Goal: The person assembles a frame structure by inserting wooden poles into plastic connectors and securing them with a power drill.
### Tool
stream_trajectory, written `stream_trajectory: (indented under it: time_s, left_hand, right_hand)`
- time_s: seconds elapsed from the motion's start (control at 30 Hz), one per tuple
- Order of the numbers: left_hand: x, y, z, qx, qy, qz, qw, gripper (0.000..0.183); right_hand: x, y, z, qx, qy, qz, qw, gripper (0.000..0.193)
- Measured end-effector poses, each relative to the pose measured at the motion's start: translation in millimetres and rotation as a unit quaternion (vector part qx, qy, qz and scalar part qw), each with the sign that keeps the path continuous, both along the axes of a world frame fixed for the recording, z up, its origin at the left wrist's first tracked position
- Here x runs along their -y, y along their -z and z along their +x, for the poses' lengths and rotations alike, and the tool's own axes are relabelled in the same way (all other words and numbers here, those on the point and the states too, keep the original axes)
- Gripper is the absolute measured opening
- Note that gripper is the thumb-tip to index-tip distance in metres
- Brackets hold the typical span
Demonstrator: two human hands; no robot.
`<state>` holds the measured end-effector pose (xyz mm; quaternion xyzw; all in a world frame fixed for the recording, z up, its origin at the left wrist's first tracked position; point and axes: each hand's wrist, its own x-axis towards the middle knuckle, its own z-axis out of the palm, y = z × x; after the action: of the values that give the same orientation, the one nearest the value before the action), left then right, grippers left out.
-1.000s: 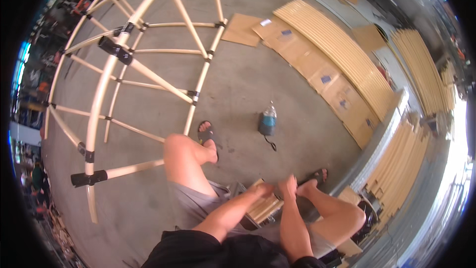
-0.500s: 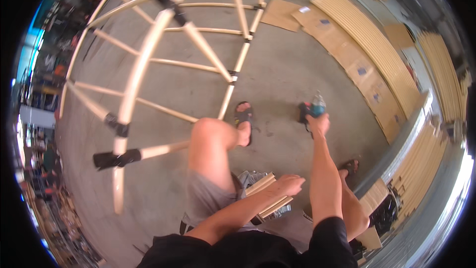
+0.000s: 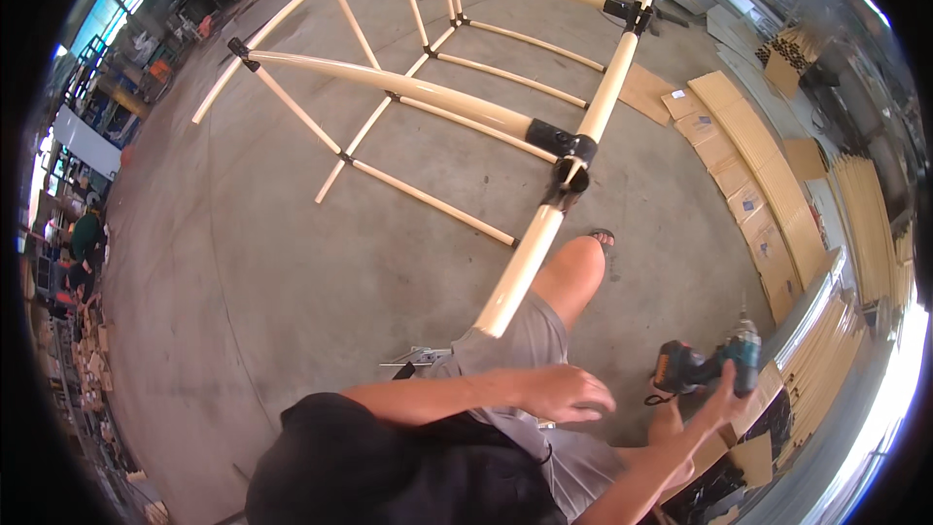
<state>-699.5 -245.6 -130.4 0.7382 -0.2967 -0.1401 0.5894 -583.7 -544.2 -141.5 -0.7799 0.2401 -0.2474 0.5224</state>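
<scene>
Lifted off the floor (image 3: 292,262): cordless drill (image 3: 705,367), gripped in right hand (image 3: 727,394); left hand (image 3: 564,394) loose, empty, over thigh.

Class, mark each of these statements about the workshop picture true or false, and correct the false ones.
1. The right hand holds a cordless drill. True.
2. The left hand grips a hammer. False: it is empty, over the lap.
3. The frame is made of pale curved beams with black joints. True.
4. The floor is covered in green carpet. False: it is bare grey concrete.
</scene>
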Motion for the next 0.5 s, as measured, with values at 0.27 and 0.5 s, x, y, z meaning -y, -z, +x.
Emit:
stream_trajectory:
  time_s: [0.27, 0.5]
  left_hand:
    - [-222, -64, -53, -0.117, -0.118, 0.184, 0.969, 0.035]
    - [-481, -74, -77, -0.119, -0.424, 0.314, 0.841, 0.034]
  right_hand:
    - [-34, -182, -120, 0.276, 0.232, -0.036, 0.932, 0.038]
    - [-15, -111, -237, 0.315, -0.129, 0.183, 0.922, 0.037]
